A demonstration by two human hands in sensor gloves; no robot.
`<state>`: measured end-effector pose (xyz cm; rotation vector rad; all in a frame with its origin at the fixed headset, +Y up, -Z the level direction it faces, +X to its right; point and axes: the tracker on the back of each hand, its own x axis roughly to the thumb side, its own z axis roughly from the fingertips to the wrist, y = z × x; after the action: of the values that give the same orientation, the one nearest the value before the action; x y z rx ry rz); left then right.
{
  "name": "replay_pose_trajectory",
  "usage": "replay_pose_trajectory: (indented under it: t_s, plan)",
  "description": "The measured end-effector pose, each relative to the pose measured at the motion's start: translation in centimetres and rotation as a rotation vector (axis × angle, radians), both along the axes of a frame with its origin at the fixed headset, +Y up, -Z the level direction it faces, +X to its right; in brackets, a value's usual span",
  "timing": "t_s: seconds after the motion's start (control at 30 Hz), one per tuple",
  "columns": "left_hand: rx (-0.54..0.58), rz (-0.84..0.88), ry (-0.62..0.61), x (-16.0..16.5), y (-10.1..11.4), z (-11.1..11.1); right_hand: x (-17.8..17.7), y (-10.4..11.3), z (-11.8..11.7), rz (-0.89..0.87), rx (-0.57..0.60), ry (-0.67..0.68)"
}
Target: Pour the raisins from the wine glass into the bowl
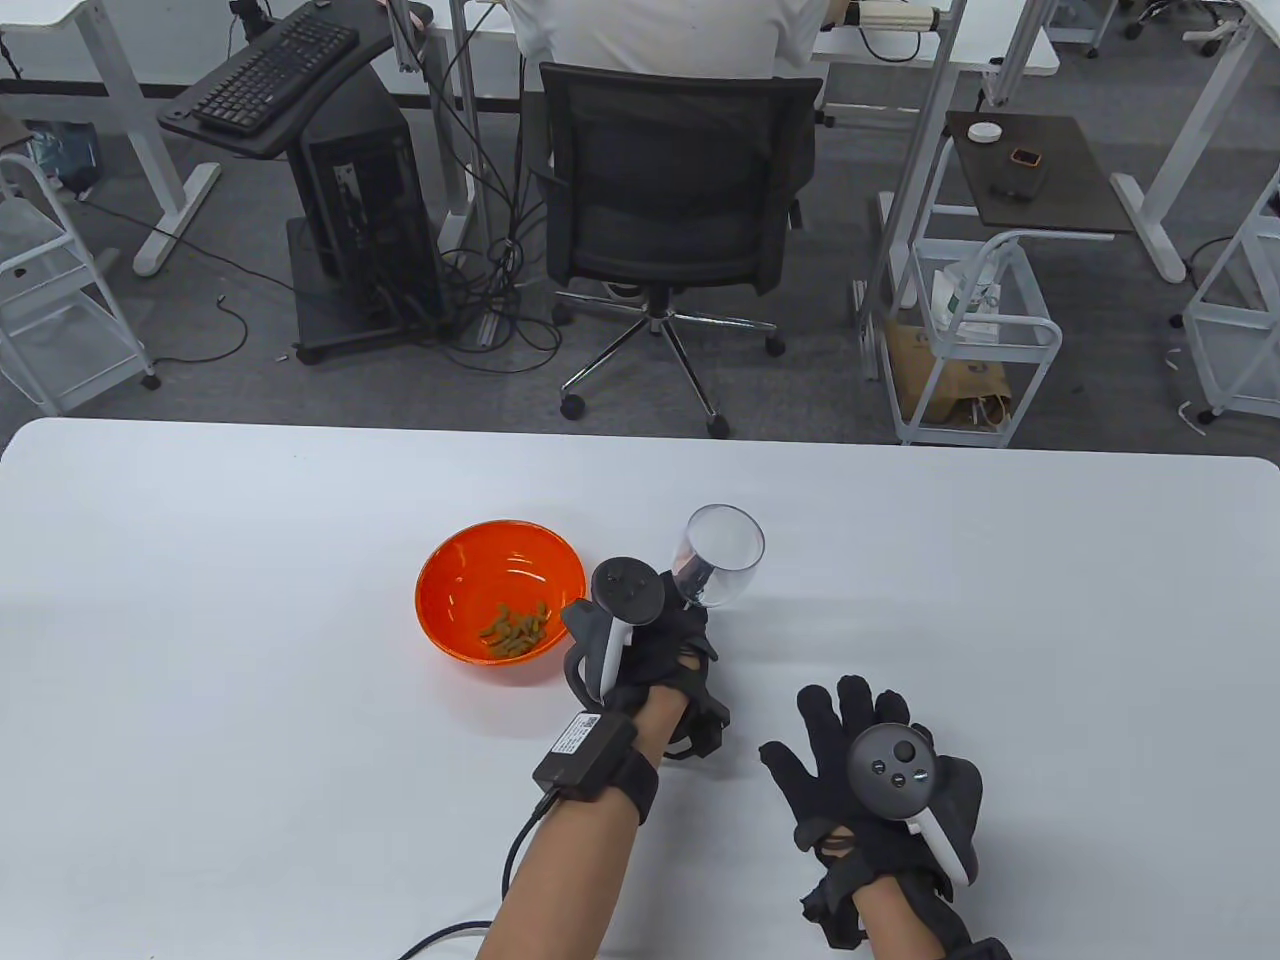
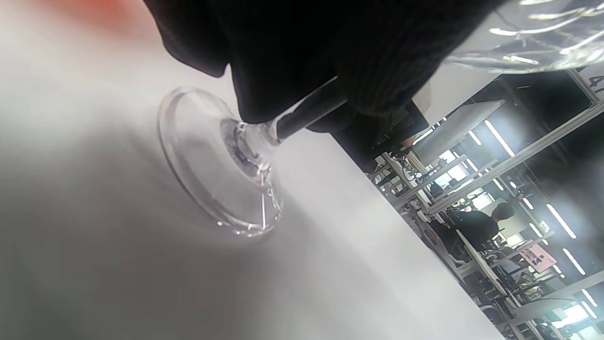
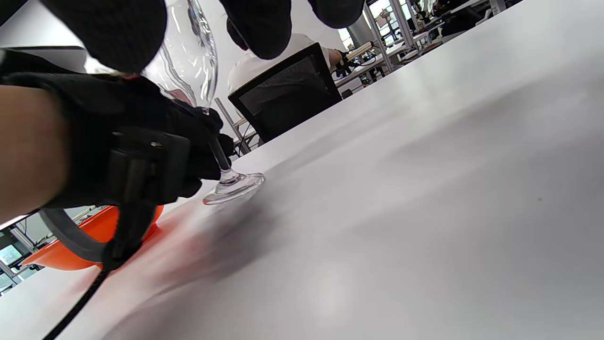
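Wine glass (image 1: 722, 556) centre frame, empty, stem gripped by left hand (image 1: 645, 640) fingers, foot on tabletop (image 1: 250, 520) | raisins (image 1: 514, 629) in orange bowl (image 1: 455, 580) just left | right hand (image 1: 880, 780) lower right, fingers spread wide, holding nothing

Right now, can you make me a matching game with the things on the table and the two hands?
Things:
1. bowl
2. raisins
3. wine glass
4. right hand

States:
A. clear and empty, gripped by the stem
B. fingers spread, holding nothing
C. orange, left of the glass
D. lying in a little heap inside the bowl

Pairs: 1-C, 2-D, 3-A, 4-B

The left hand is the one that grips the glass stem, with the foot down by the table.
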<state>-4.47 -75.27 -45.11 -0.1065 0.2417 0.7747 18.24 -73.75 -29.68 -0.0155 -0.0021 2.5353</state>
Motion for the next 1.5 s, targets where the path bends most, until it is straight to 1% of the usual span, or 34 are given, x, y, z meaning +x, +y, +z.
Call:
replay_pose_trajectory:
  t_s: [0.03,0.07,0.13,0.23,0.4,0.43,0.47,0.53,0.63,0.77,0.87,1.0,1.07,1.17,1.27,1.37,1.5]
  plan:
    - [0.017,0.024,-0.007,0.1,-0.3,-0.3,-0.1,0.0,0.0,0.002,0.0,0.004]
    - [0.005,0.053,0.003,0.0,-0.6,-0.4,-0.2,0.1,0.0,0.004,0.002,0.008]
    - [-0.003,0.026,0.03,-0.1,-0.8,-0.5,-0.3,0.1,0.1,0.005,0.005,0.012]
    - [0.003,-0.024,0.01,-0.1,-1.0,-0.7,-0.3,0.1,0.1,0.005,0.0,0.014]
    - [-0.035,-0.058,0.035,-0.1,-1.4,-0.5,-0.3,0.1,0.1,0.005,-0.006,0.008]
    - [-0.041,-0.067,0.023,-0.1,-1.5,-0.3,-0.3,0.2,0.1,0.005,-0.008,0.008]
    - [-0.029,-0.067,-0.002,-0.1,-1.6,-0.1,-0.3,0.2,0.1,0.005,-0.007,0.007]
    - [-0.029,-0.085,-0.009,0.1,-1.7,0.6,-0.3,0.2,0.1,0.006,0.004,0.004]
    - [-0.031,-0.136,-0.048,0.1,-1.5,2.1,-0.4,0.2,0.1,0.013,0.009,0.003]
    - [-0.057,-0.139,-0.108,-0.6,-1.2,4.2,-0.4,-0.1,0.1,0.034,0.004,0.005]
    - [-0.051,-0.145,-0.143,-1.8,-0.7,6.2,-0.4,-0.3,0.1,0.054,-0.005,0.008]
    - [-0.029,-0.189,-0.193,-4.4,0.0,8.9,-0.3,-0.6,0.1,0.069,-0.016,0.006]
    - [-0.016,-0.164,-0.206,-5.9,0.2,10.2,-0.4,-0.8,0.0,0.09,-0.025,0.008]
    - [0.008,-0.143,-0.189,-8.5,0.7,12.1,-0.7,-1.2,-0.1,0.118,-0.037,0.017]
    - [0.037,-0.149,-0.172,-10.9,1.3,13.4,-0.9,-1.4,-0.2,0.124,-0.043,0.023]
    - [0.078,-0.19,-0.162,-13.5,1.6,14.7,-1.0,-1.6,-0.3,0.134,-0.048,0.025]
    - [0.147,-0.271,-0.128,-16.4,1.9,15.8,-0.9,-1.3,-0.2,0.137,0.006,0.006]
